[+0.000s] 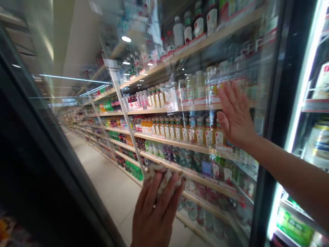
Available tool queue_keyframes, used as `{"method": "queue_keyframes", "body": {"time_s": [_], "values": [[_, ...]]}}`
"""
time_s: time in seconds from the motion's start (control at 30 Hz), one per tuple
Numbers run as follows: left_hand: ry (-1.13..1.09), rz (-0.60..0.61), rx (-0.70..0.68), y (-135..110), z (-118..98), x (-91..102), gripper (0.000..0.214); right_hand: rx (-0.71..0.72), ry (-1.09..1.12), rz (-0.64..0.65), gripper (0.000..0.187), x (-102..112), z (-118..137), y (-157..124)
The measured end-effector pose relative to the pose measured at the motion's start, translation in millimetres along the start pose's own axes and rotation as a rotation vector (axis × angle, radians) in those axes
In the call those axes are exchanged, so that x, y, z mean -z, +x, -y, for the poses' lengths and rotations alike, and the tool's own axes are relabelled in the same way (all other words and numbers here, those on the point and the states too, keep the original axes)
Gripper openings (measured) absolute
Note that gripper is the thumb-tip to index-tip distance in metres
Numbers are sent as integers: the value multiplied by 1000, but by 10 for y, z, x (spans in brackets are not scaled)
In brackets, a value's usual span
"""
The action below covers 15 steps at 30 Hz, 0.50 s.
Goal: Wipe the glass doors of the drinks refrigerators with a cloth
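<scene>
My left hand point(156, 209) is at the lower middle, fingers spread over a crumpled, dirty whitish cloth point(166, 178). The cloth lies under the fingers against what looks like the clear pane of a glass door. Reaching in from the right edge, my right hand point(235, 116) is raised with its fingers outstretched and its thumb to the left. It holds nothing and seems to rest flat on the glass, though contact is hard to tell. A dark door frame point(77, 185) runs down the left side, and another dark upright point(273, 103) stands right of the pane.
Through the glass appear long wooden shelves point(174, 139) with rows of bottles point(180, 130). Pale floor point(102, 178) runs along them. At the right, a bright light strip point(295, 113) borders lit cooler shelves holding cans and a green pack point(293, 223).
</scene>
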<state>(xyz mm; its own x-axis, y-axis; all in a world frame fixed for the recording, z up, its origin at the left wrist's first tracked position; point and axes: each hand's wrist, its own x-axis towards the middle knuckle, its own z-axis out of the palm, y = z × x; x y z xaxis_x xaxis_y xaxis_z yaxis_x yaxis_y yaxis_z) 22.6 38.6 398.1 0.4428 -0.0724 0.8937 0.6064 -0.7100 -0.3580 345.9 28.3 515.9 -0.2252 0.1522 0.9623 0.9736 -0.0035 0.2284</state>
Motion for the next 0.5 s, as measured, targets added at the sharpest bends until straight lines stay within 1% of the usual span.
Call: {"method": "queue_keyframes", "body": {"time_s": [0.03, 0.13, 0.17, 0.2, 0.23, 0.3, 0.37, 0.4, 0.43, 0.5], "values": [[12, 2, -9, -19, 14, 1, 48, -24, 5, -13, 61, -20, 51, -38], [94, -129, 94, -3, 87, 40, 53, -79, 18, -45, 63, -82, 175, -141], [106, -147, 130, 22, 98, 48, 55, -89, 23, -47, 64, -97, 209, -169], [94, -135, 140, 50, 94, 44, 54, -99, 33, -46, 64, -105, 243, -196], [55, -106, 117, 78, 74, 25, 52, -117, 53, -40, 64, -103, 284, -222], [-59, -39, 12, 121, 2, -52, 47, -184, 132, -25, 64, -62, 401, -289], [-160, -24, -60, 135, -70, -158, 47, -231, 259, 11, 64, 29, 587, -386], [-187, -39, -67, 131, -93, -210, 49, -224, 328, 43, 64, 86, 705, -446], [-205, -54, -60, 119, -107, -258, 53, -183, 394, 76, 65, 143, 834, -511], [-244, -64, -26, 83, -108, -333, 66, -52, 479, 117, 72, 230, 1098, -635]]}}
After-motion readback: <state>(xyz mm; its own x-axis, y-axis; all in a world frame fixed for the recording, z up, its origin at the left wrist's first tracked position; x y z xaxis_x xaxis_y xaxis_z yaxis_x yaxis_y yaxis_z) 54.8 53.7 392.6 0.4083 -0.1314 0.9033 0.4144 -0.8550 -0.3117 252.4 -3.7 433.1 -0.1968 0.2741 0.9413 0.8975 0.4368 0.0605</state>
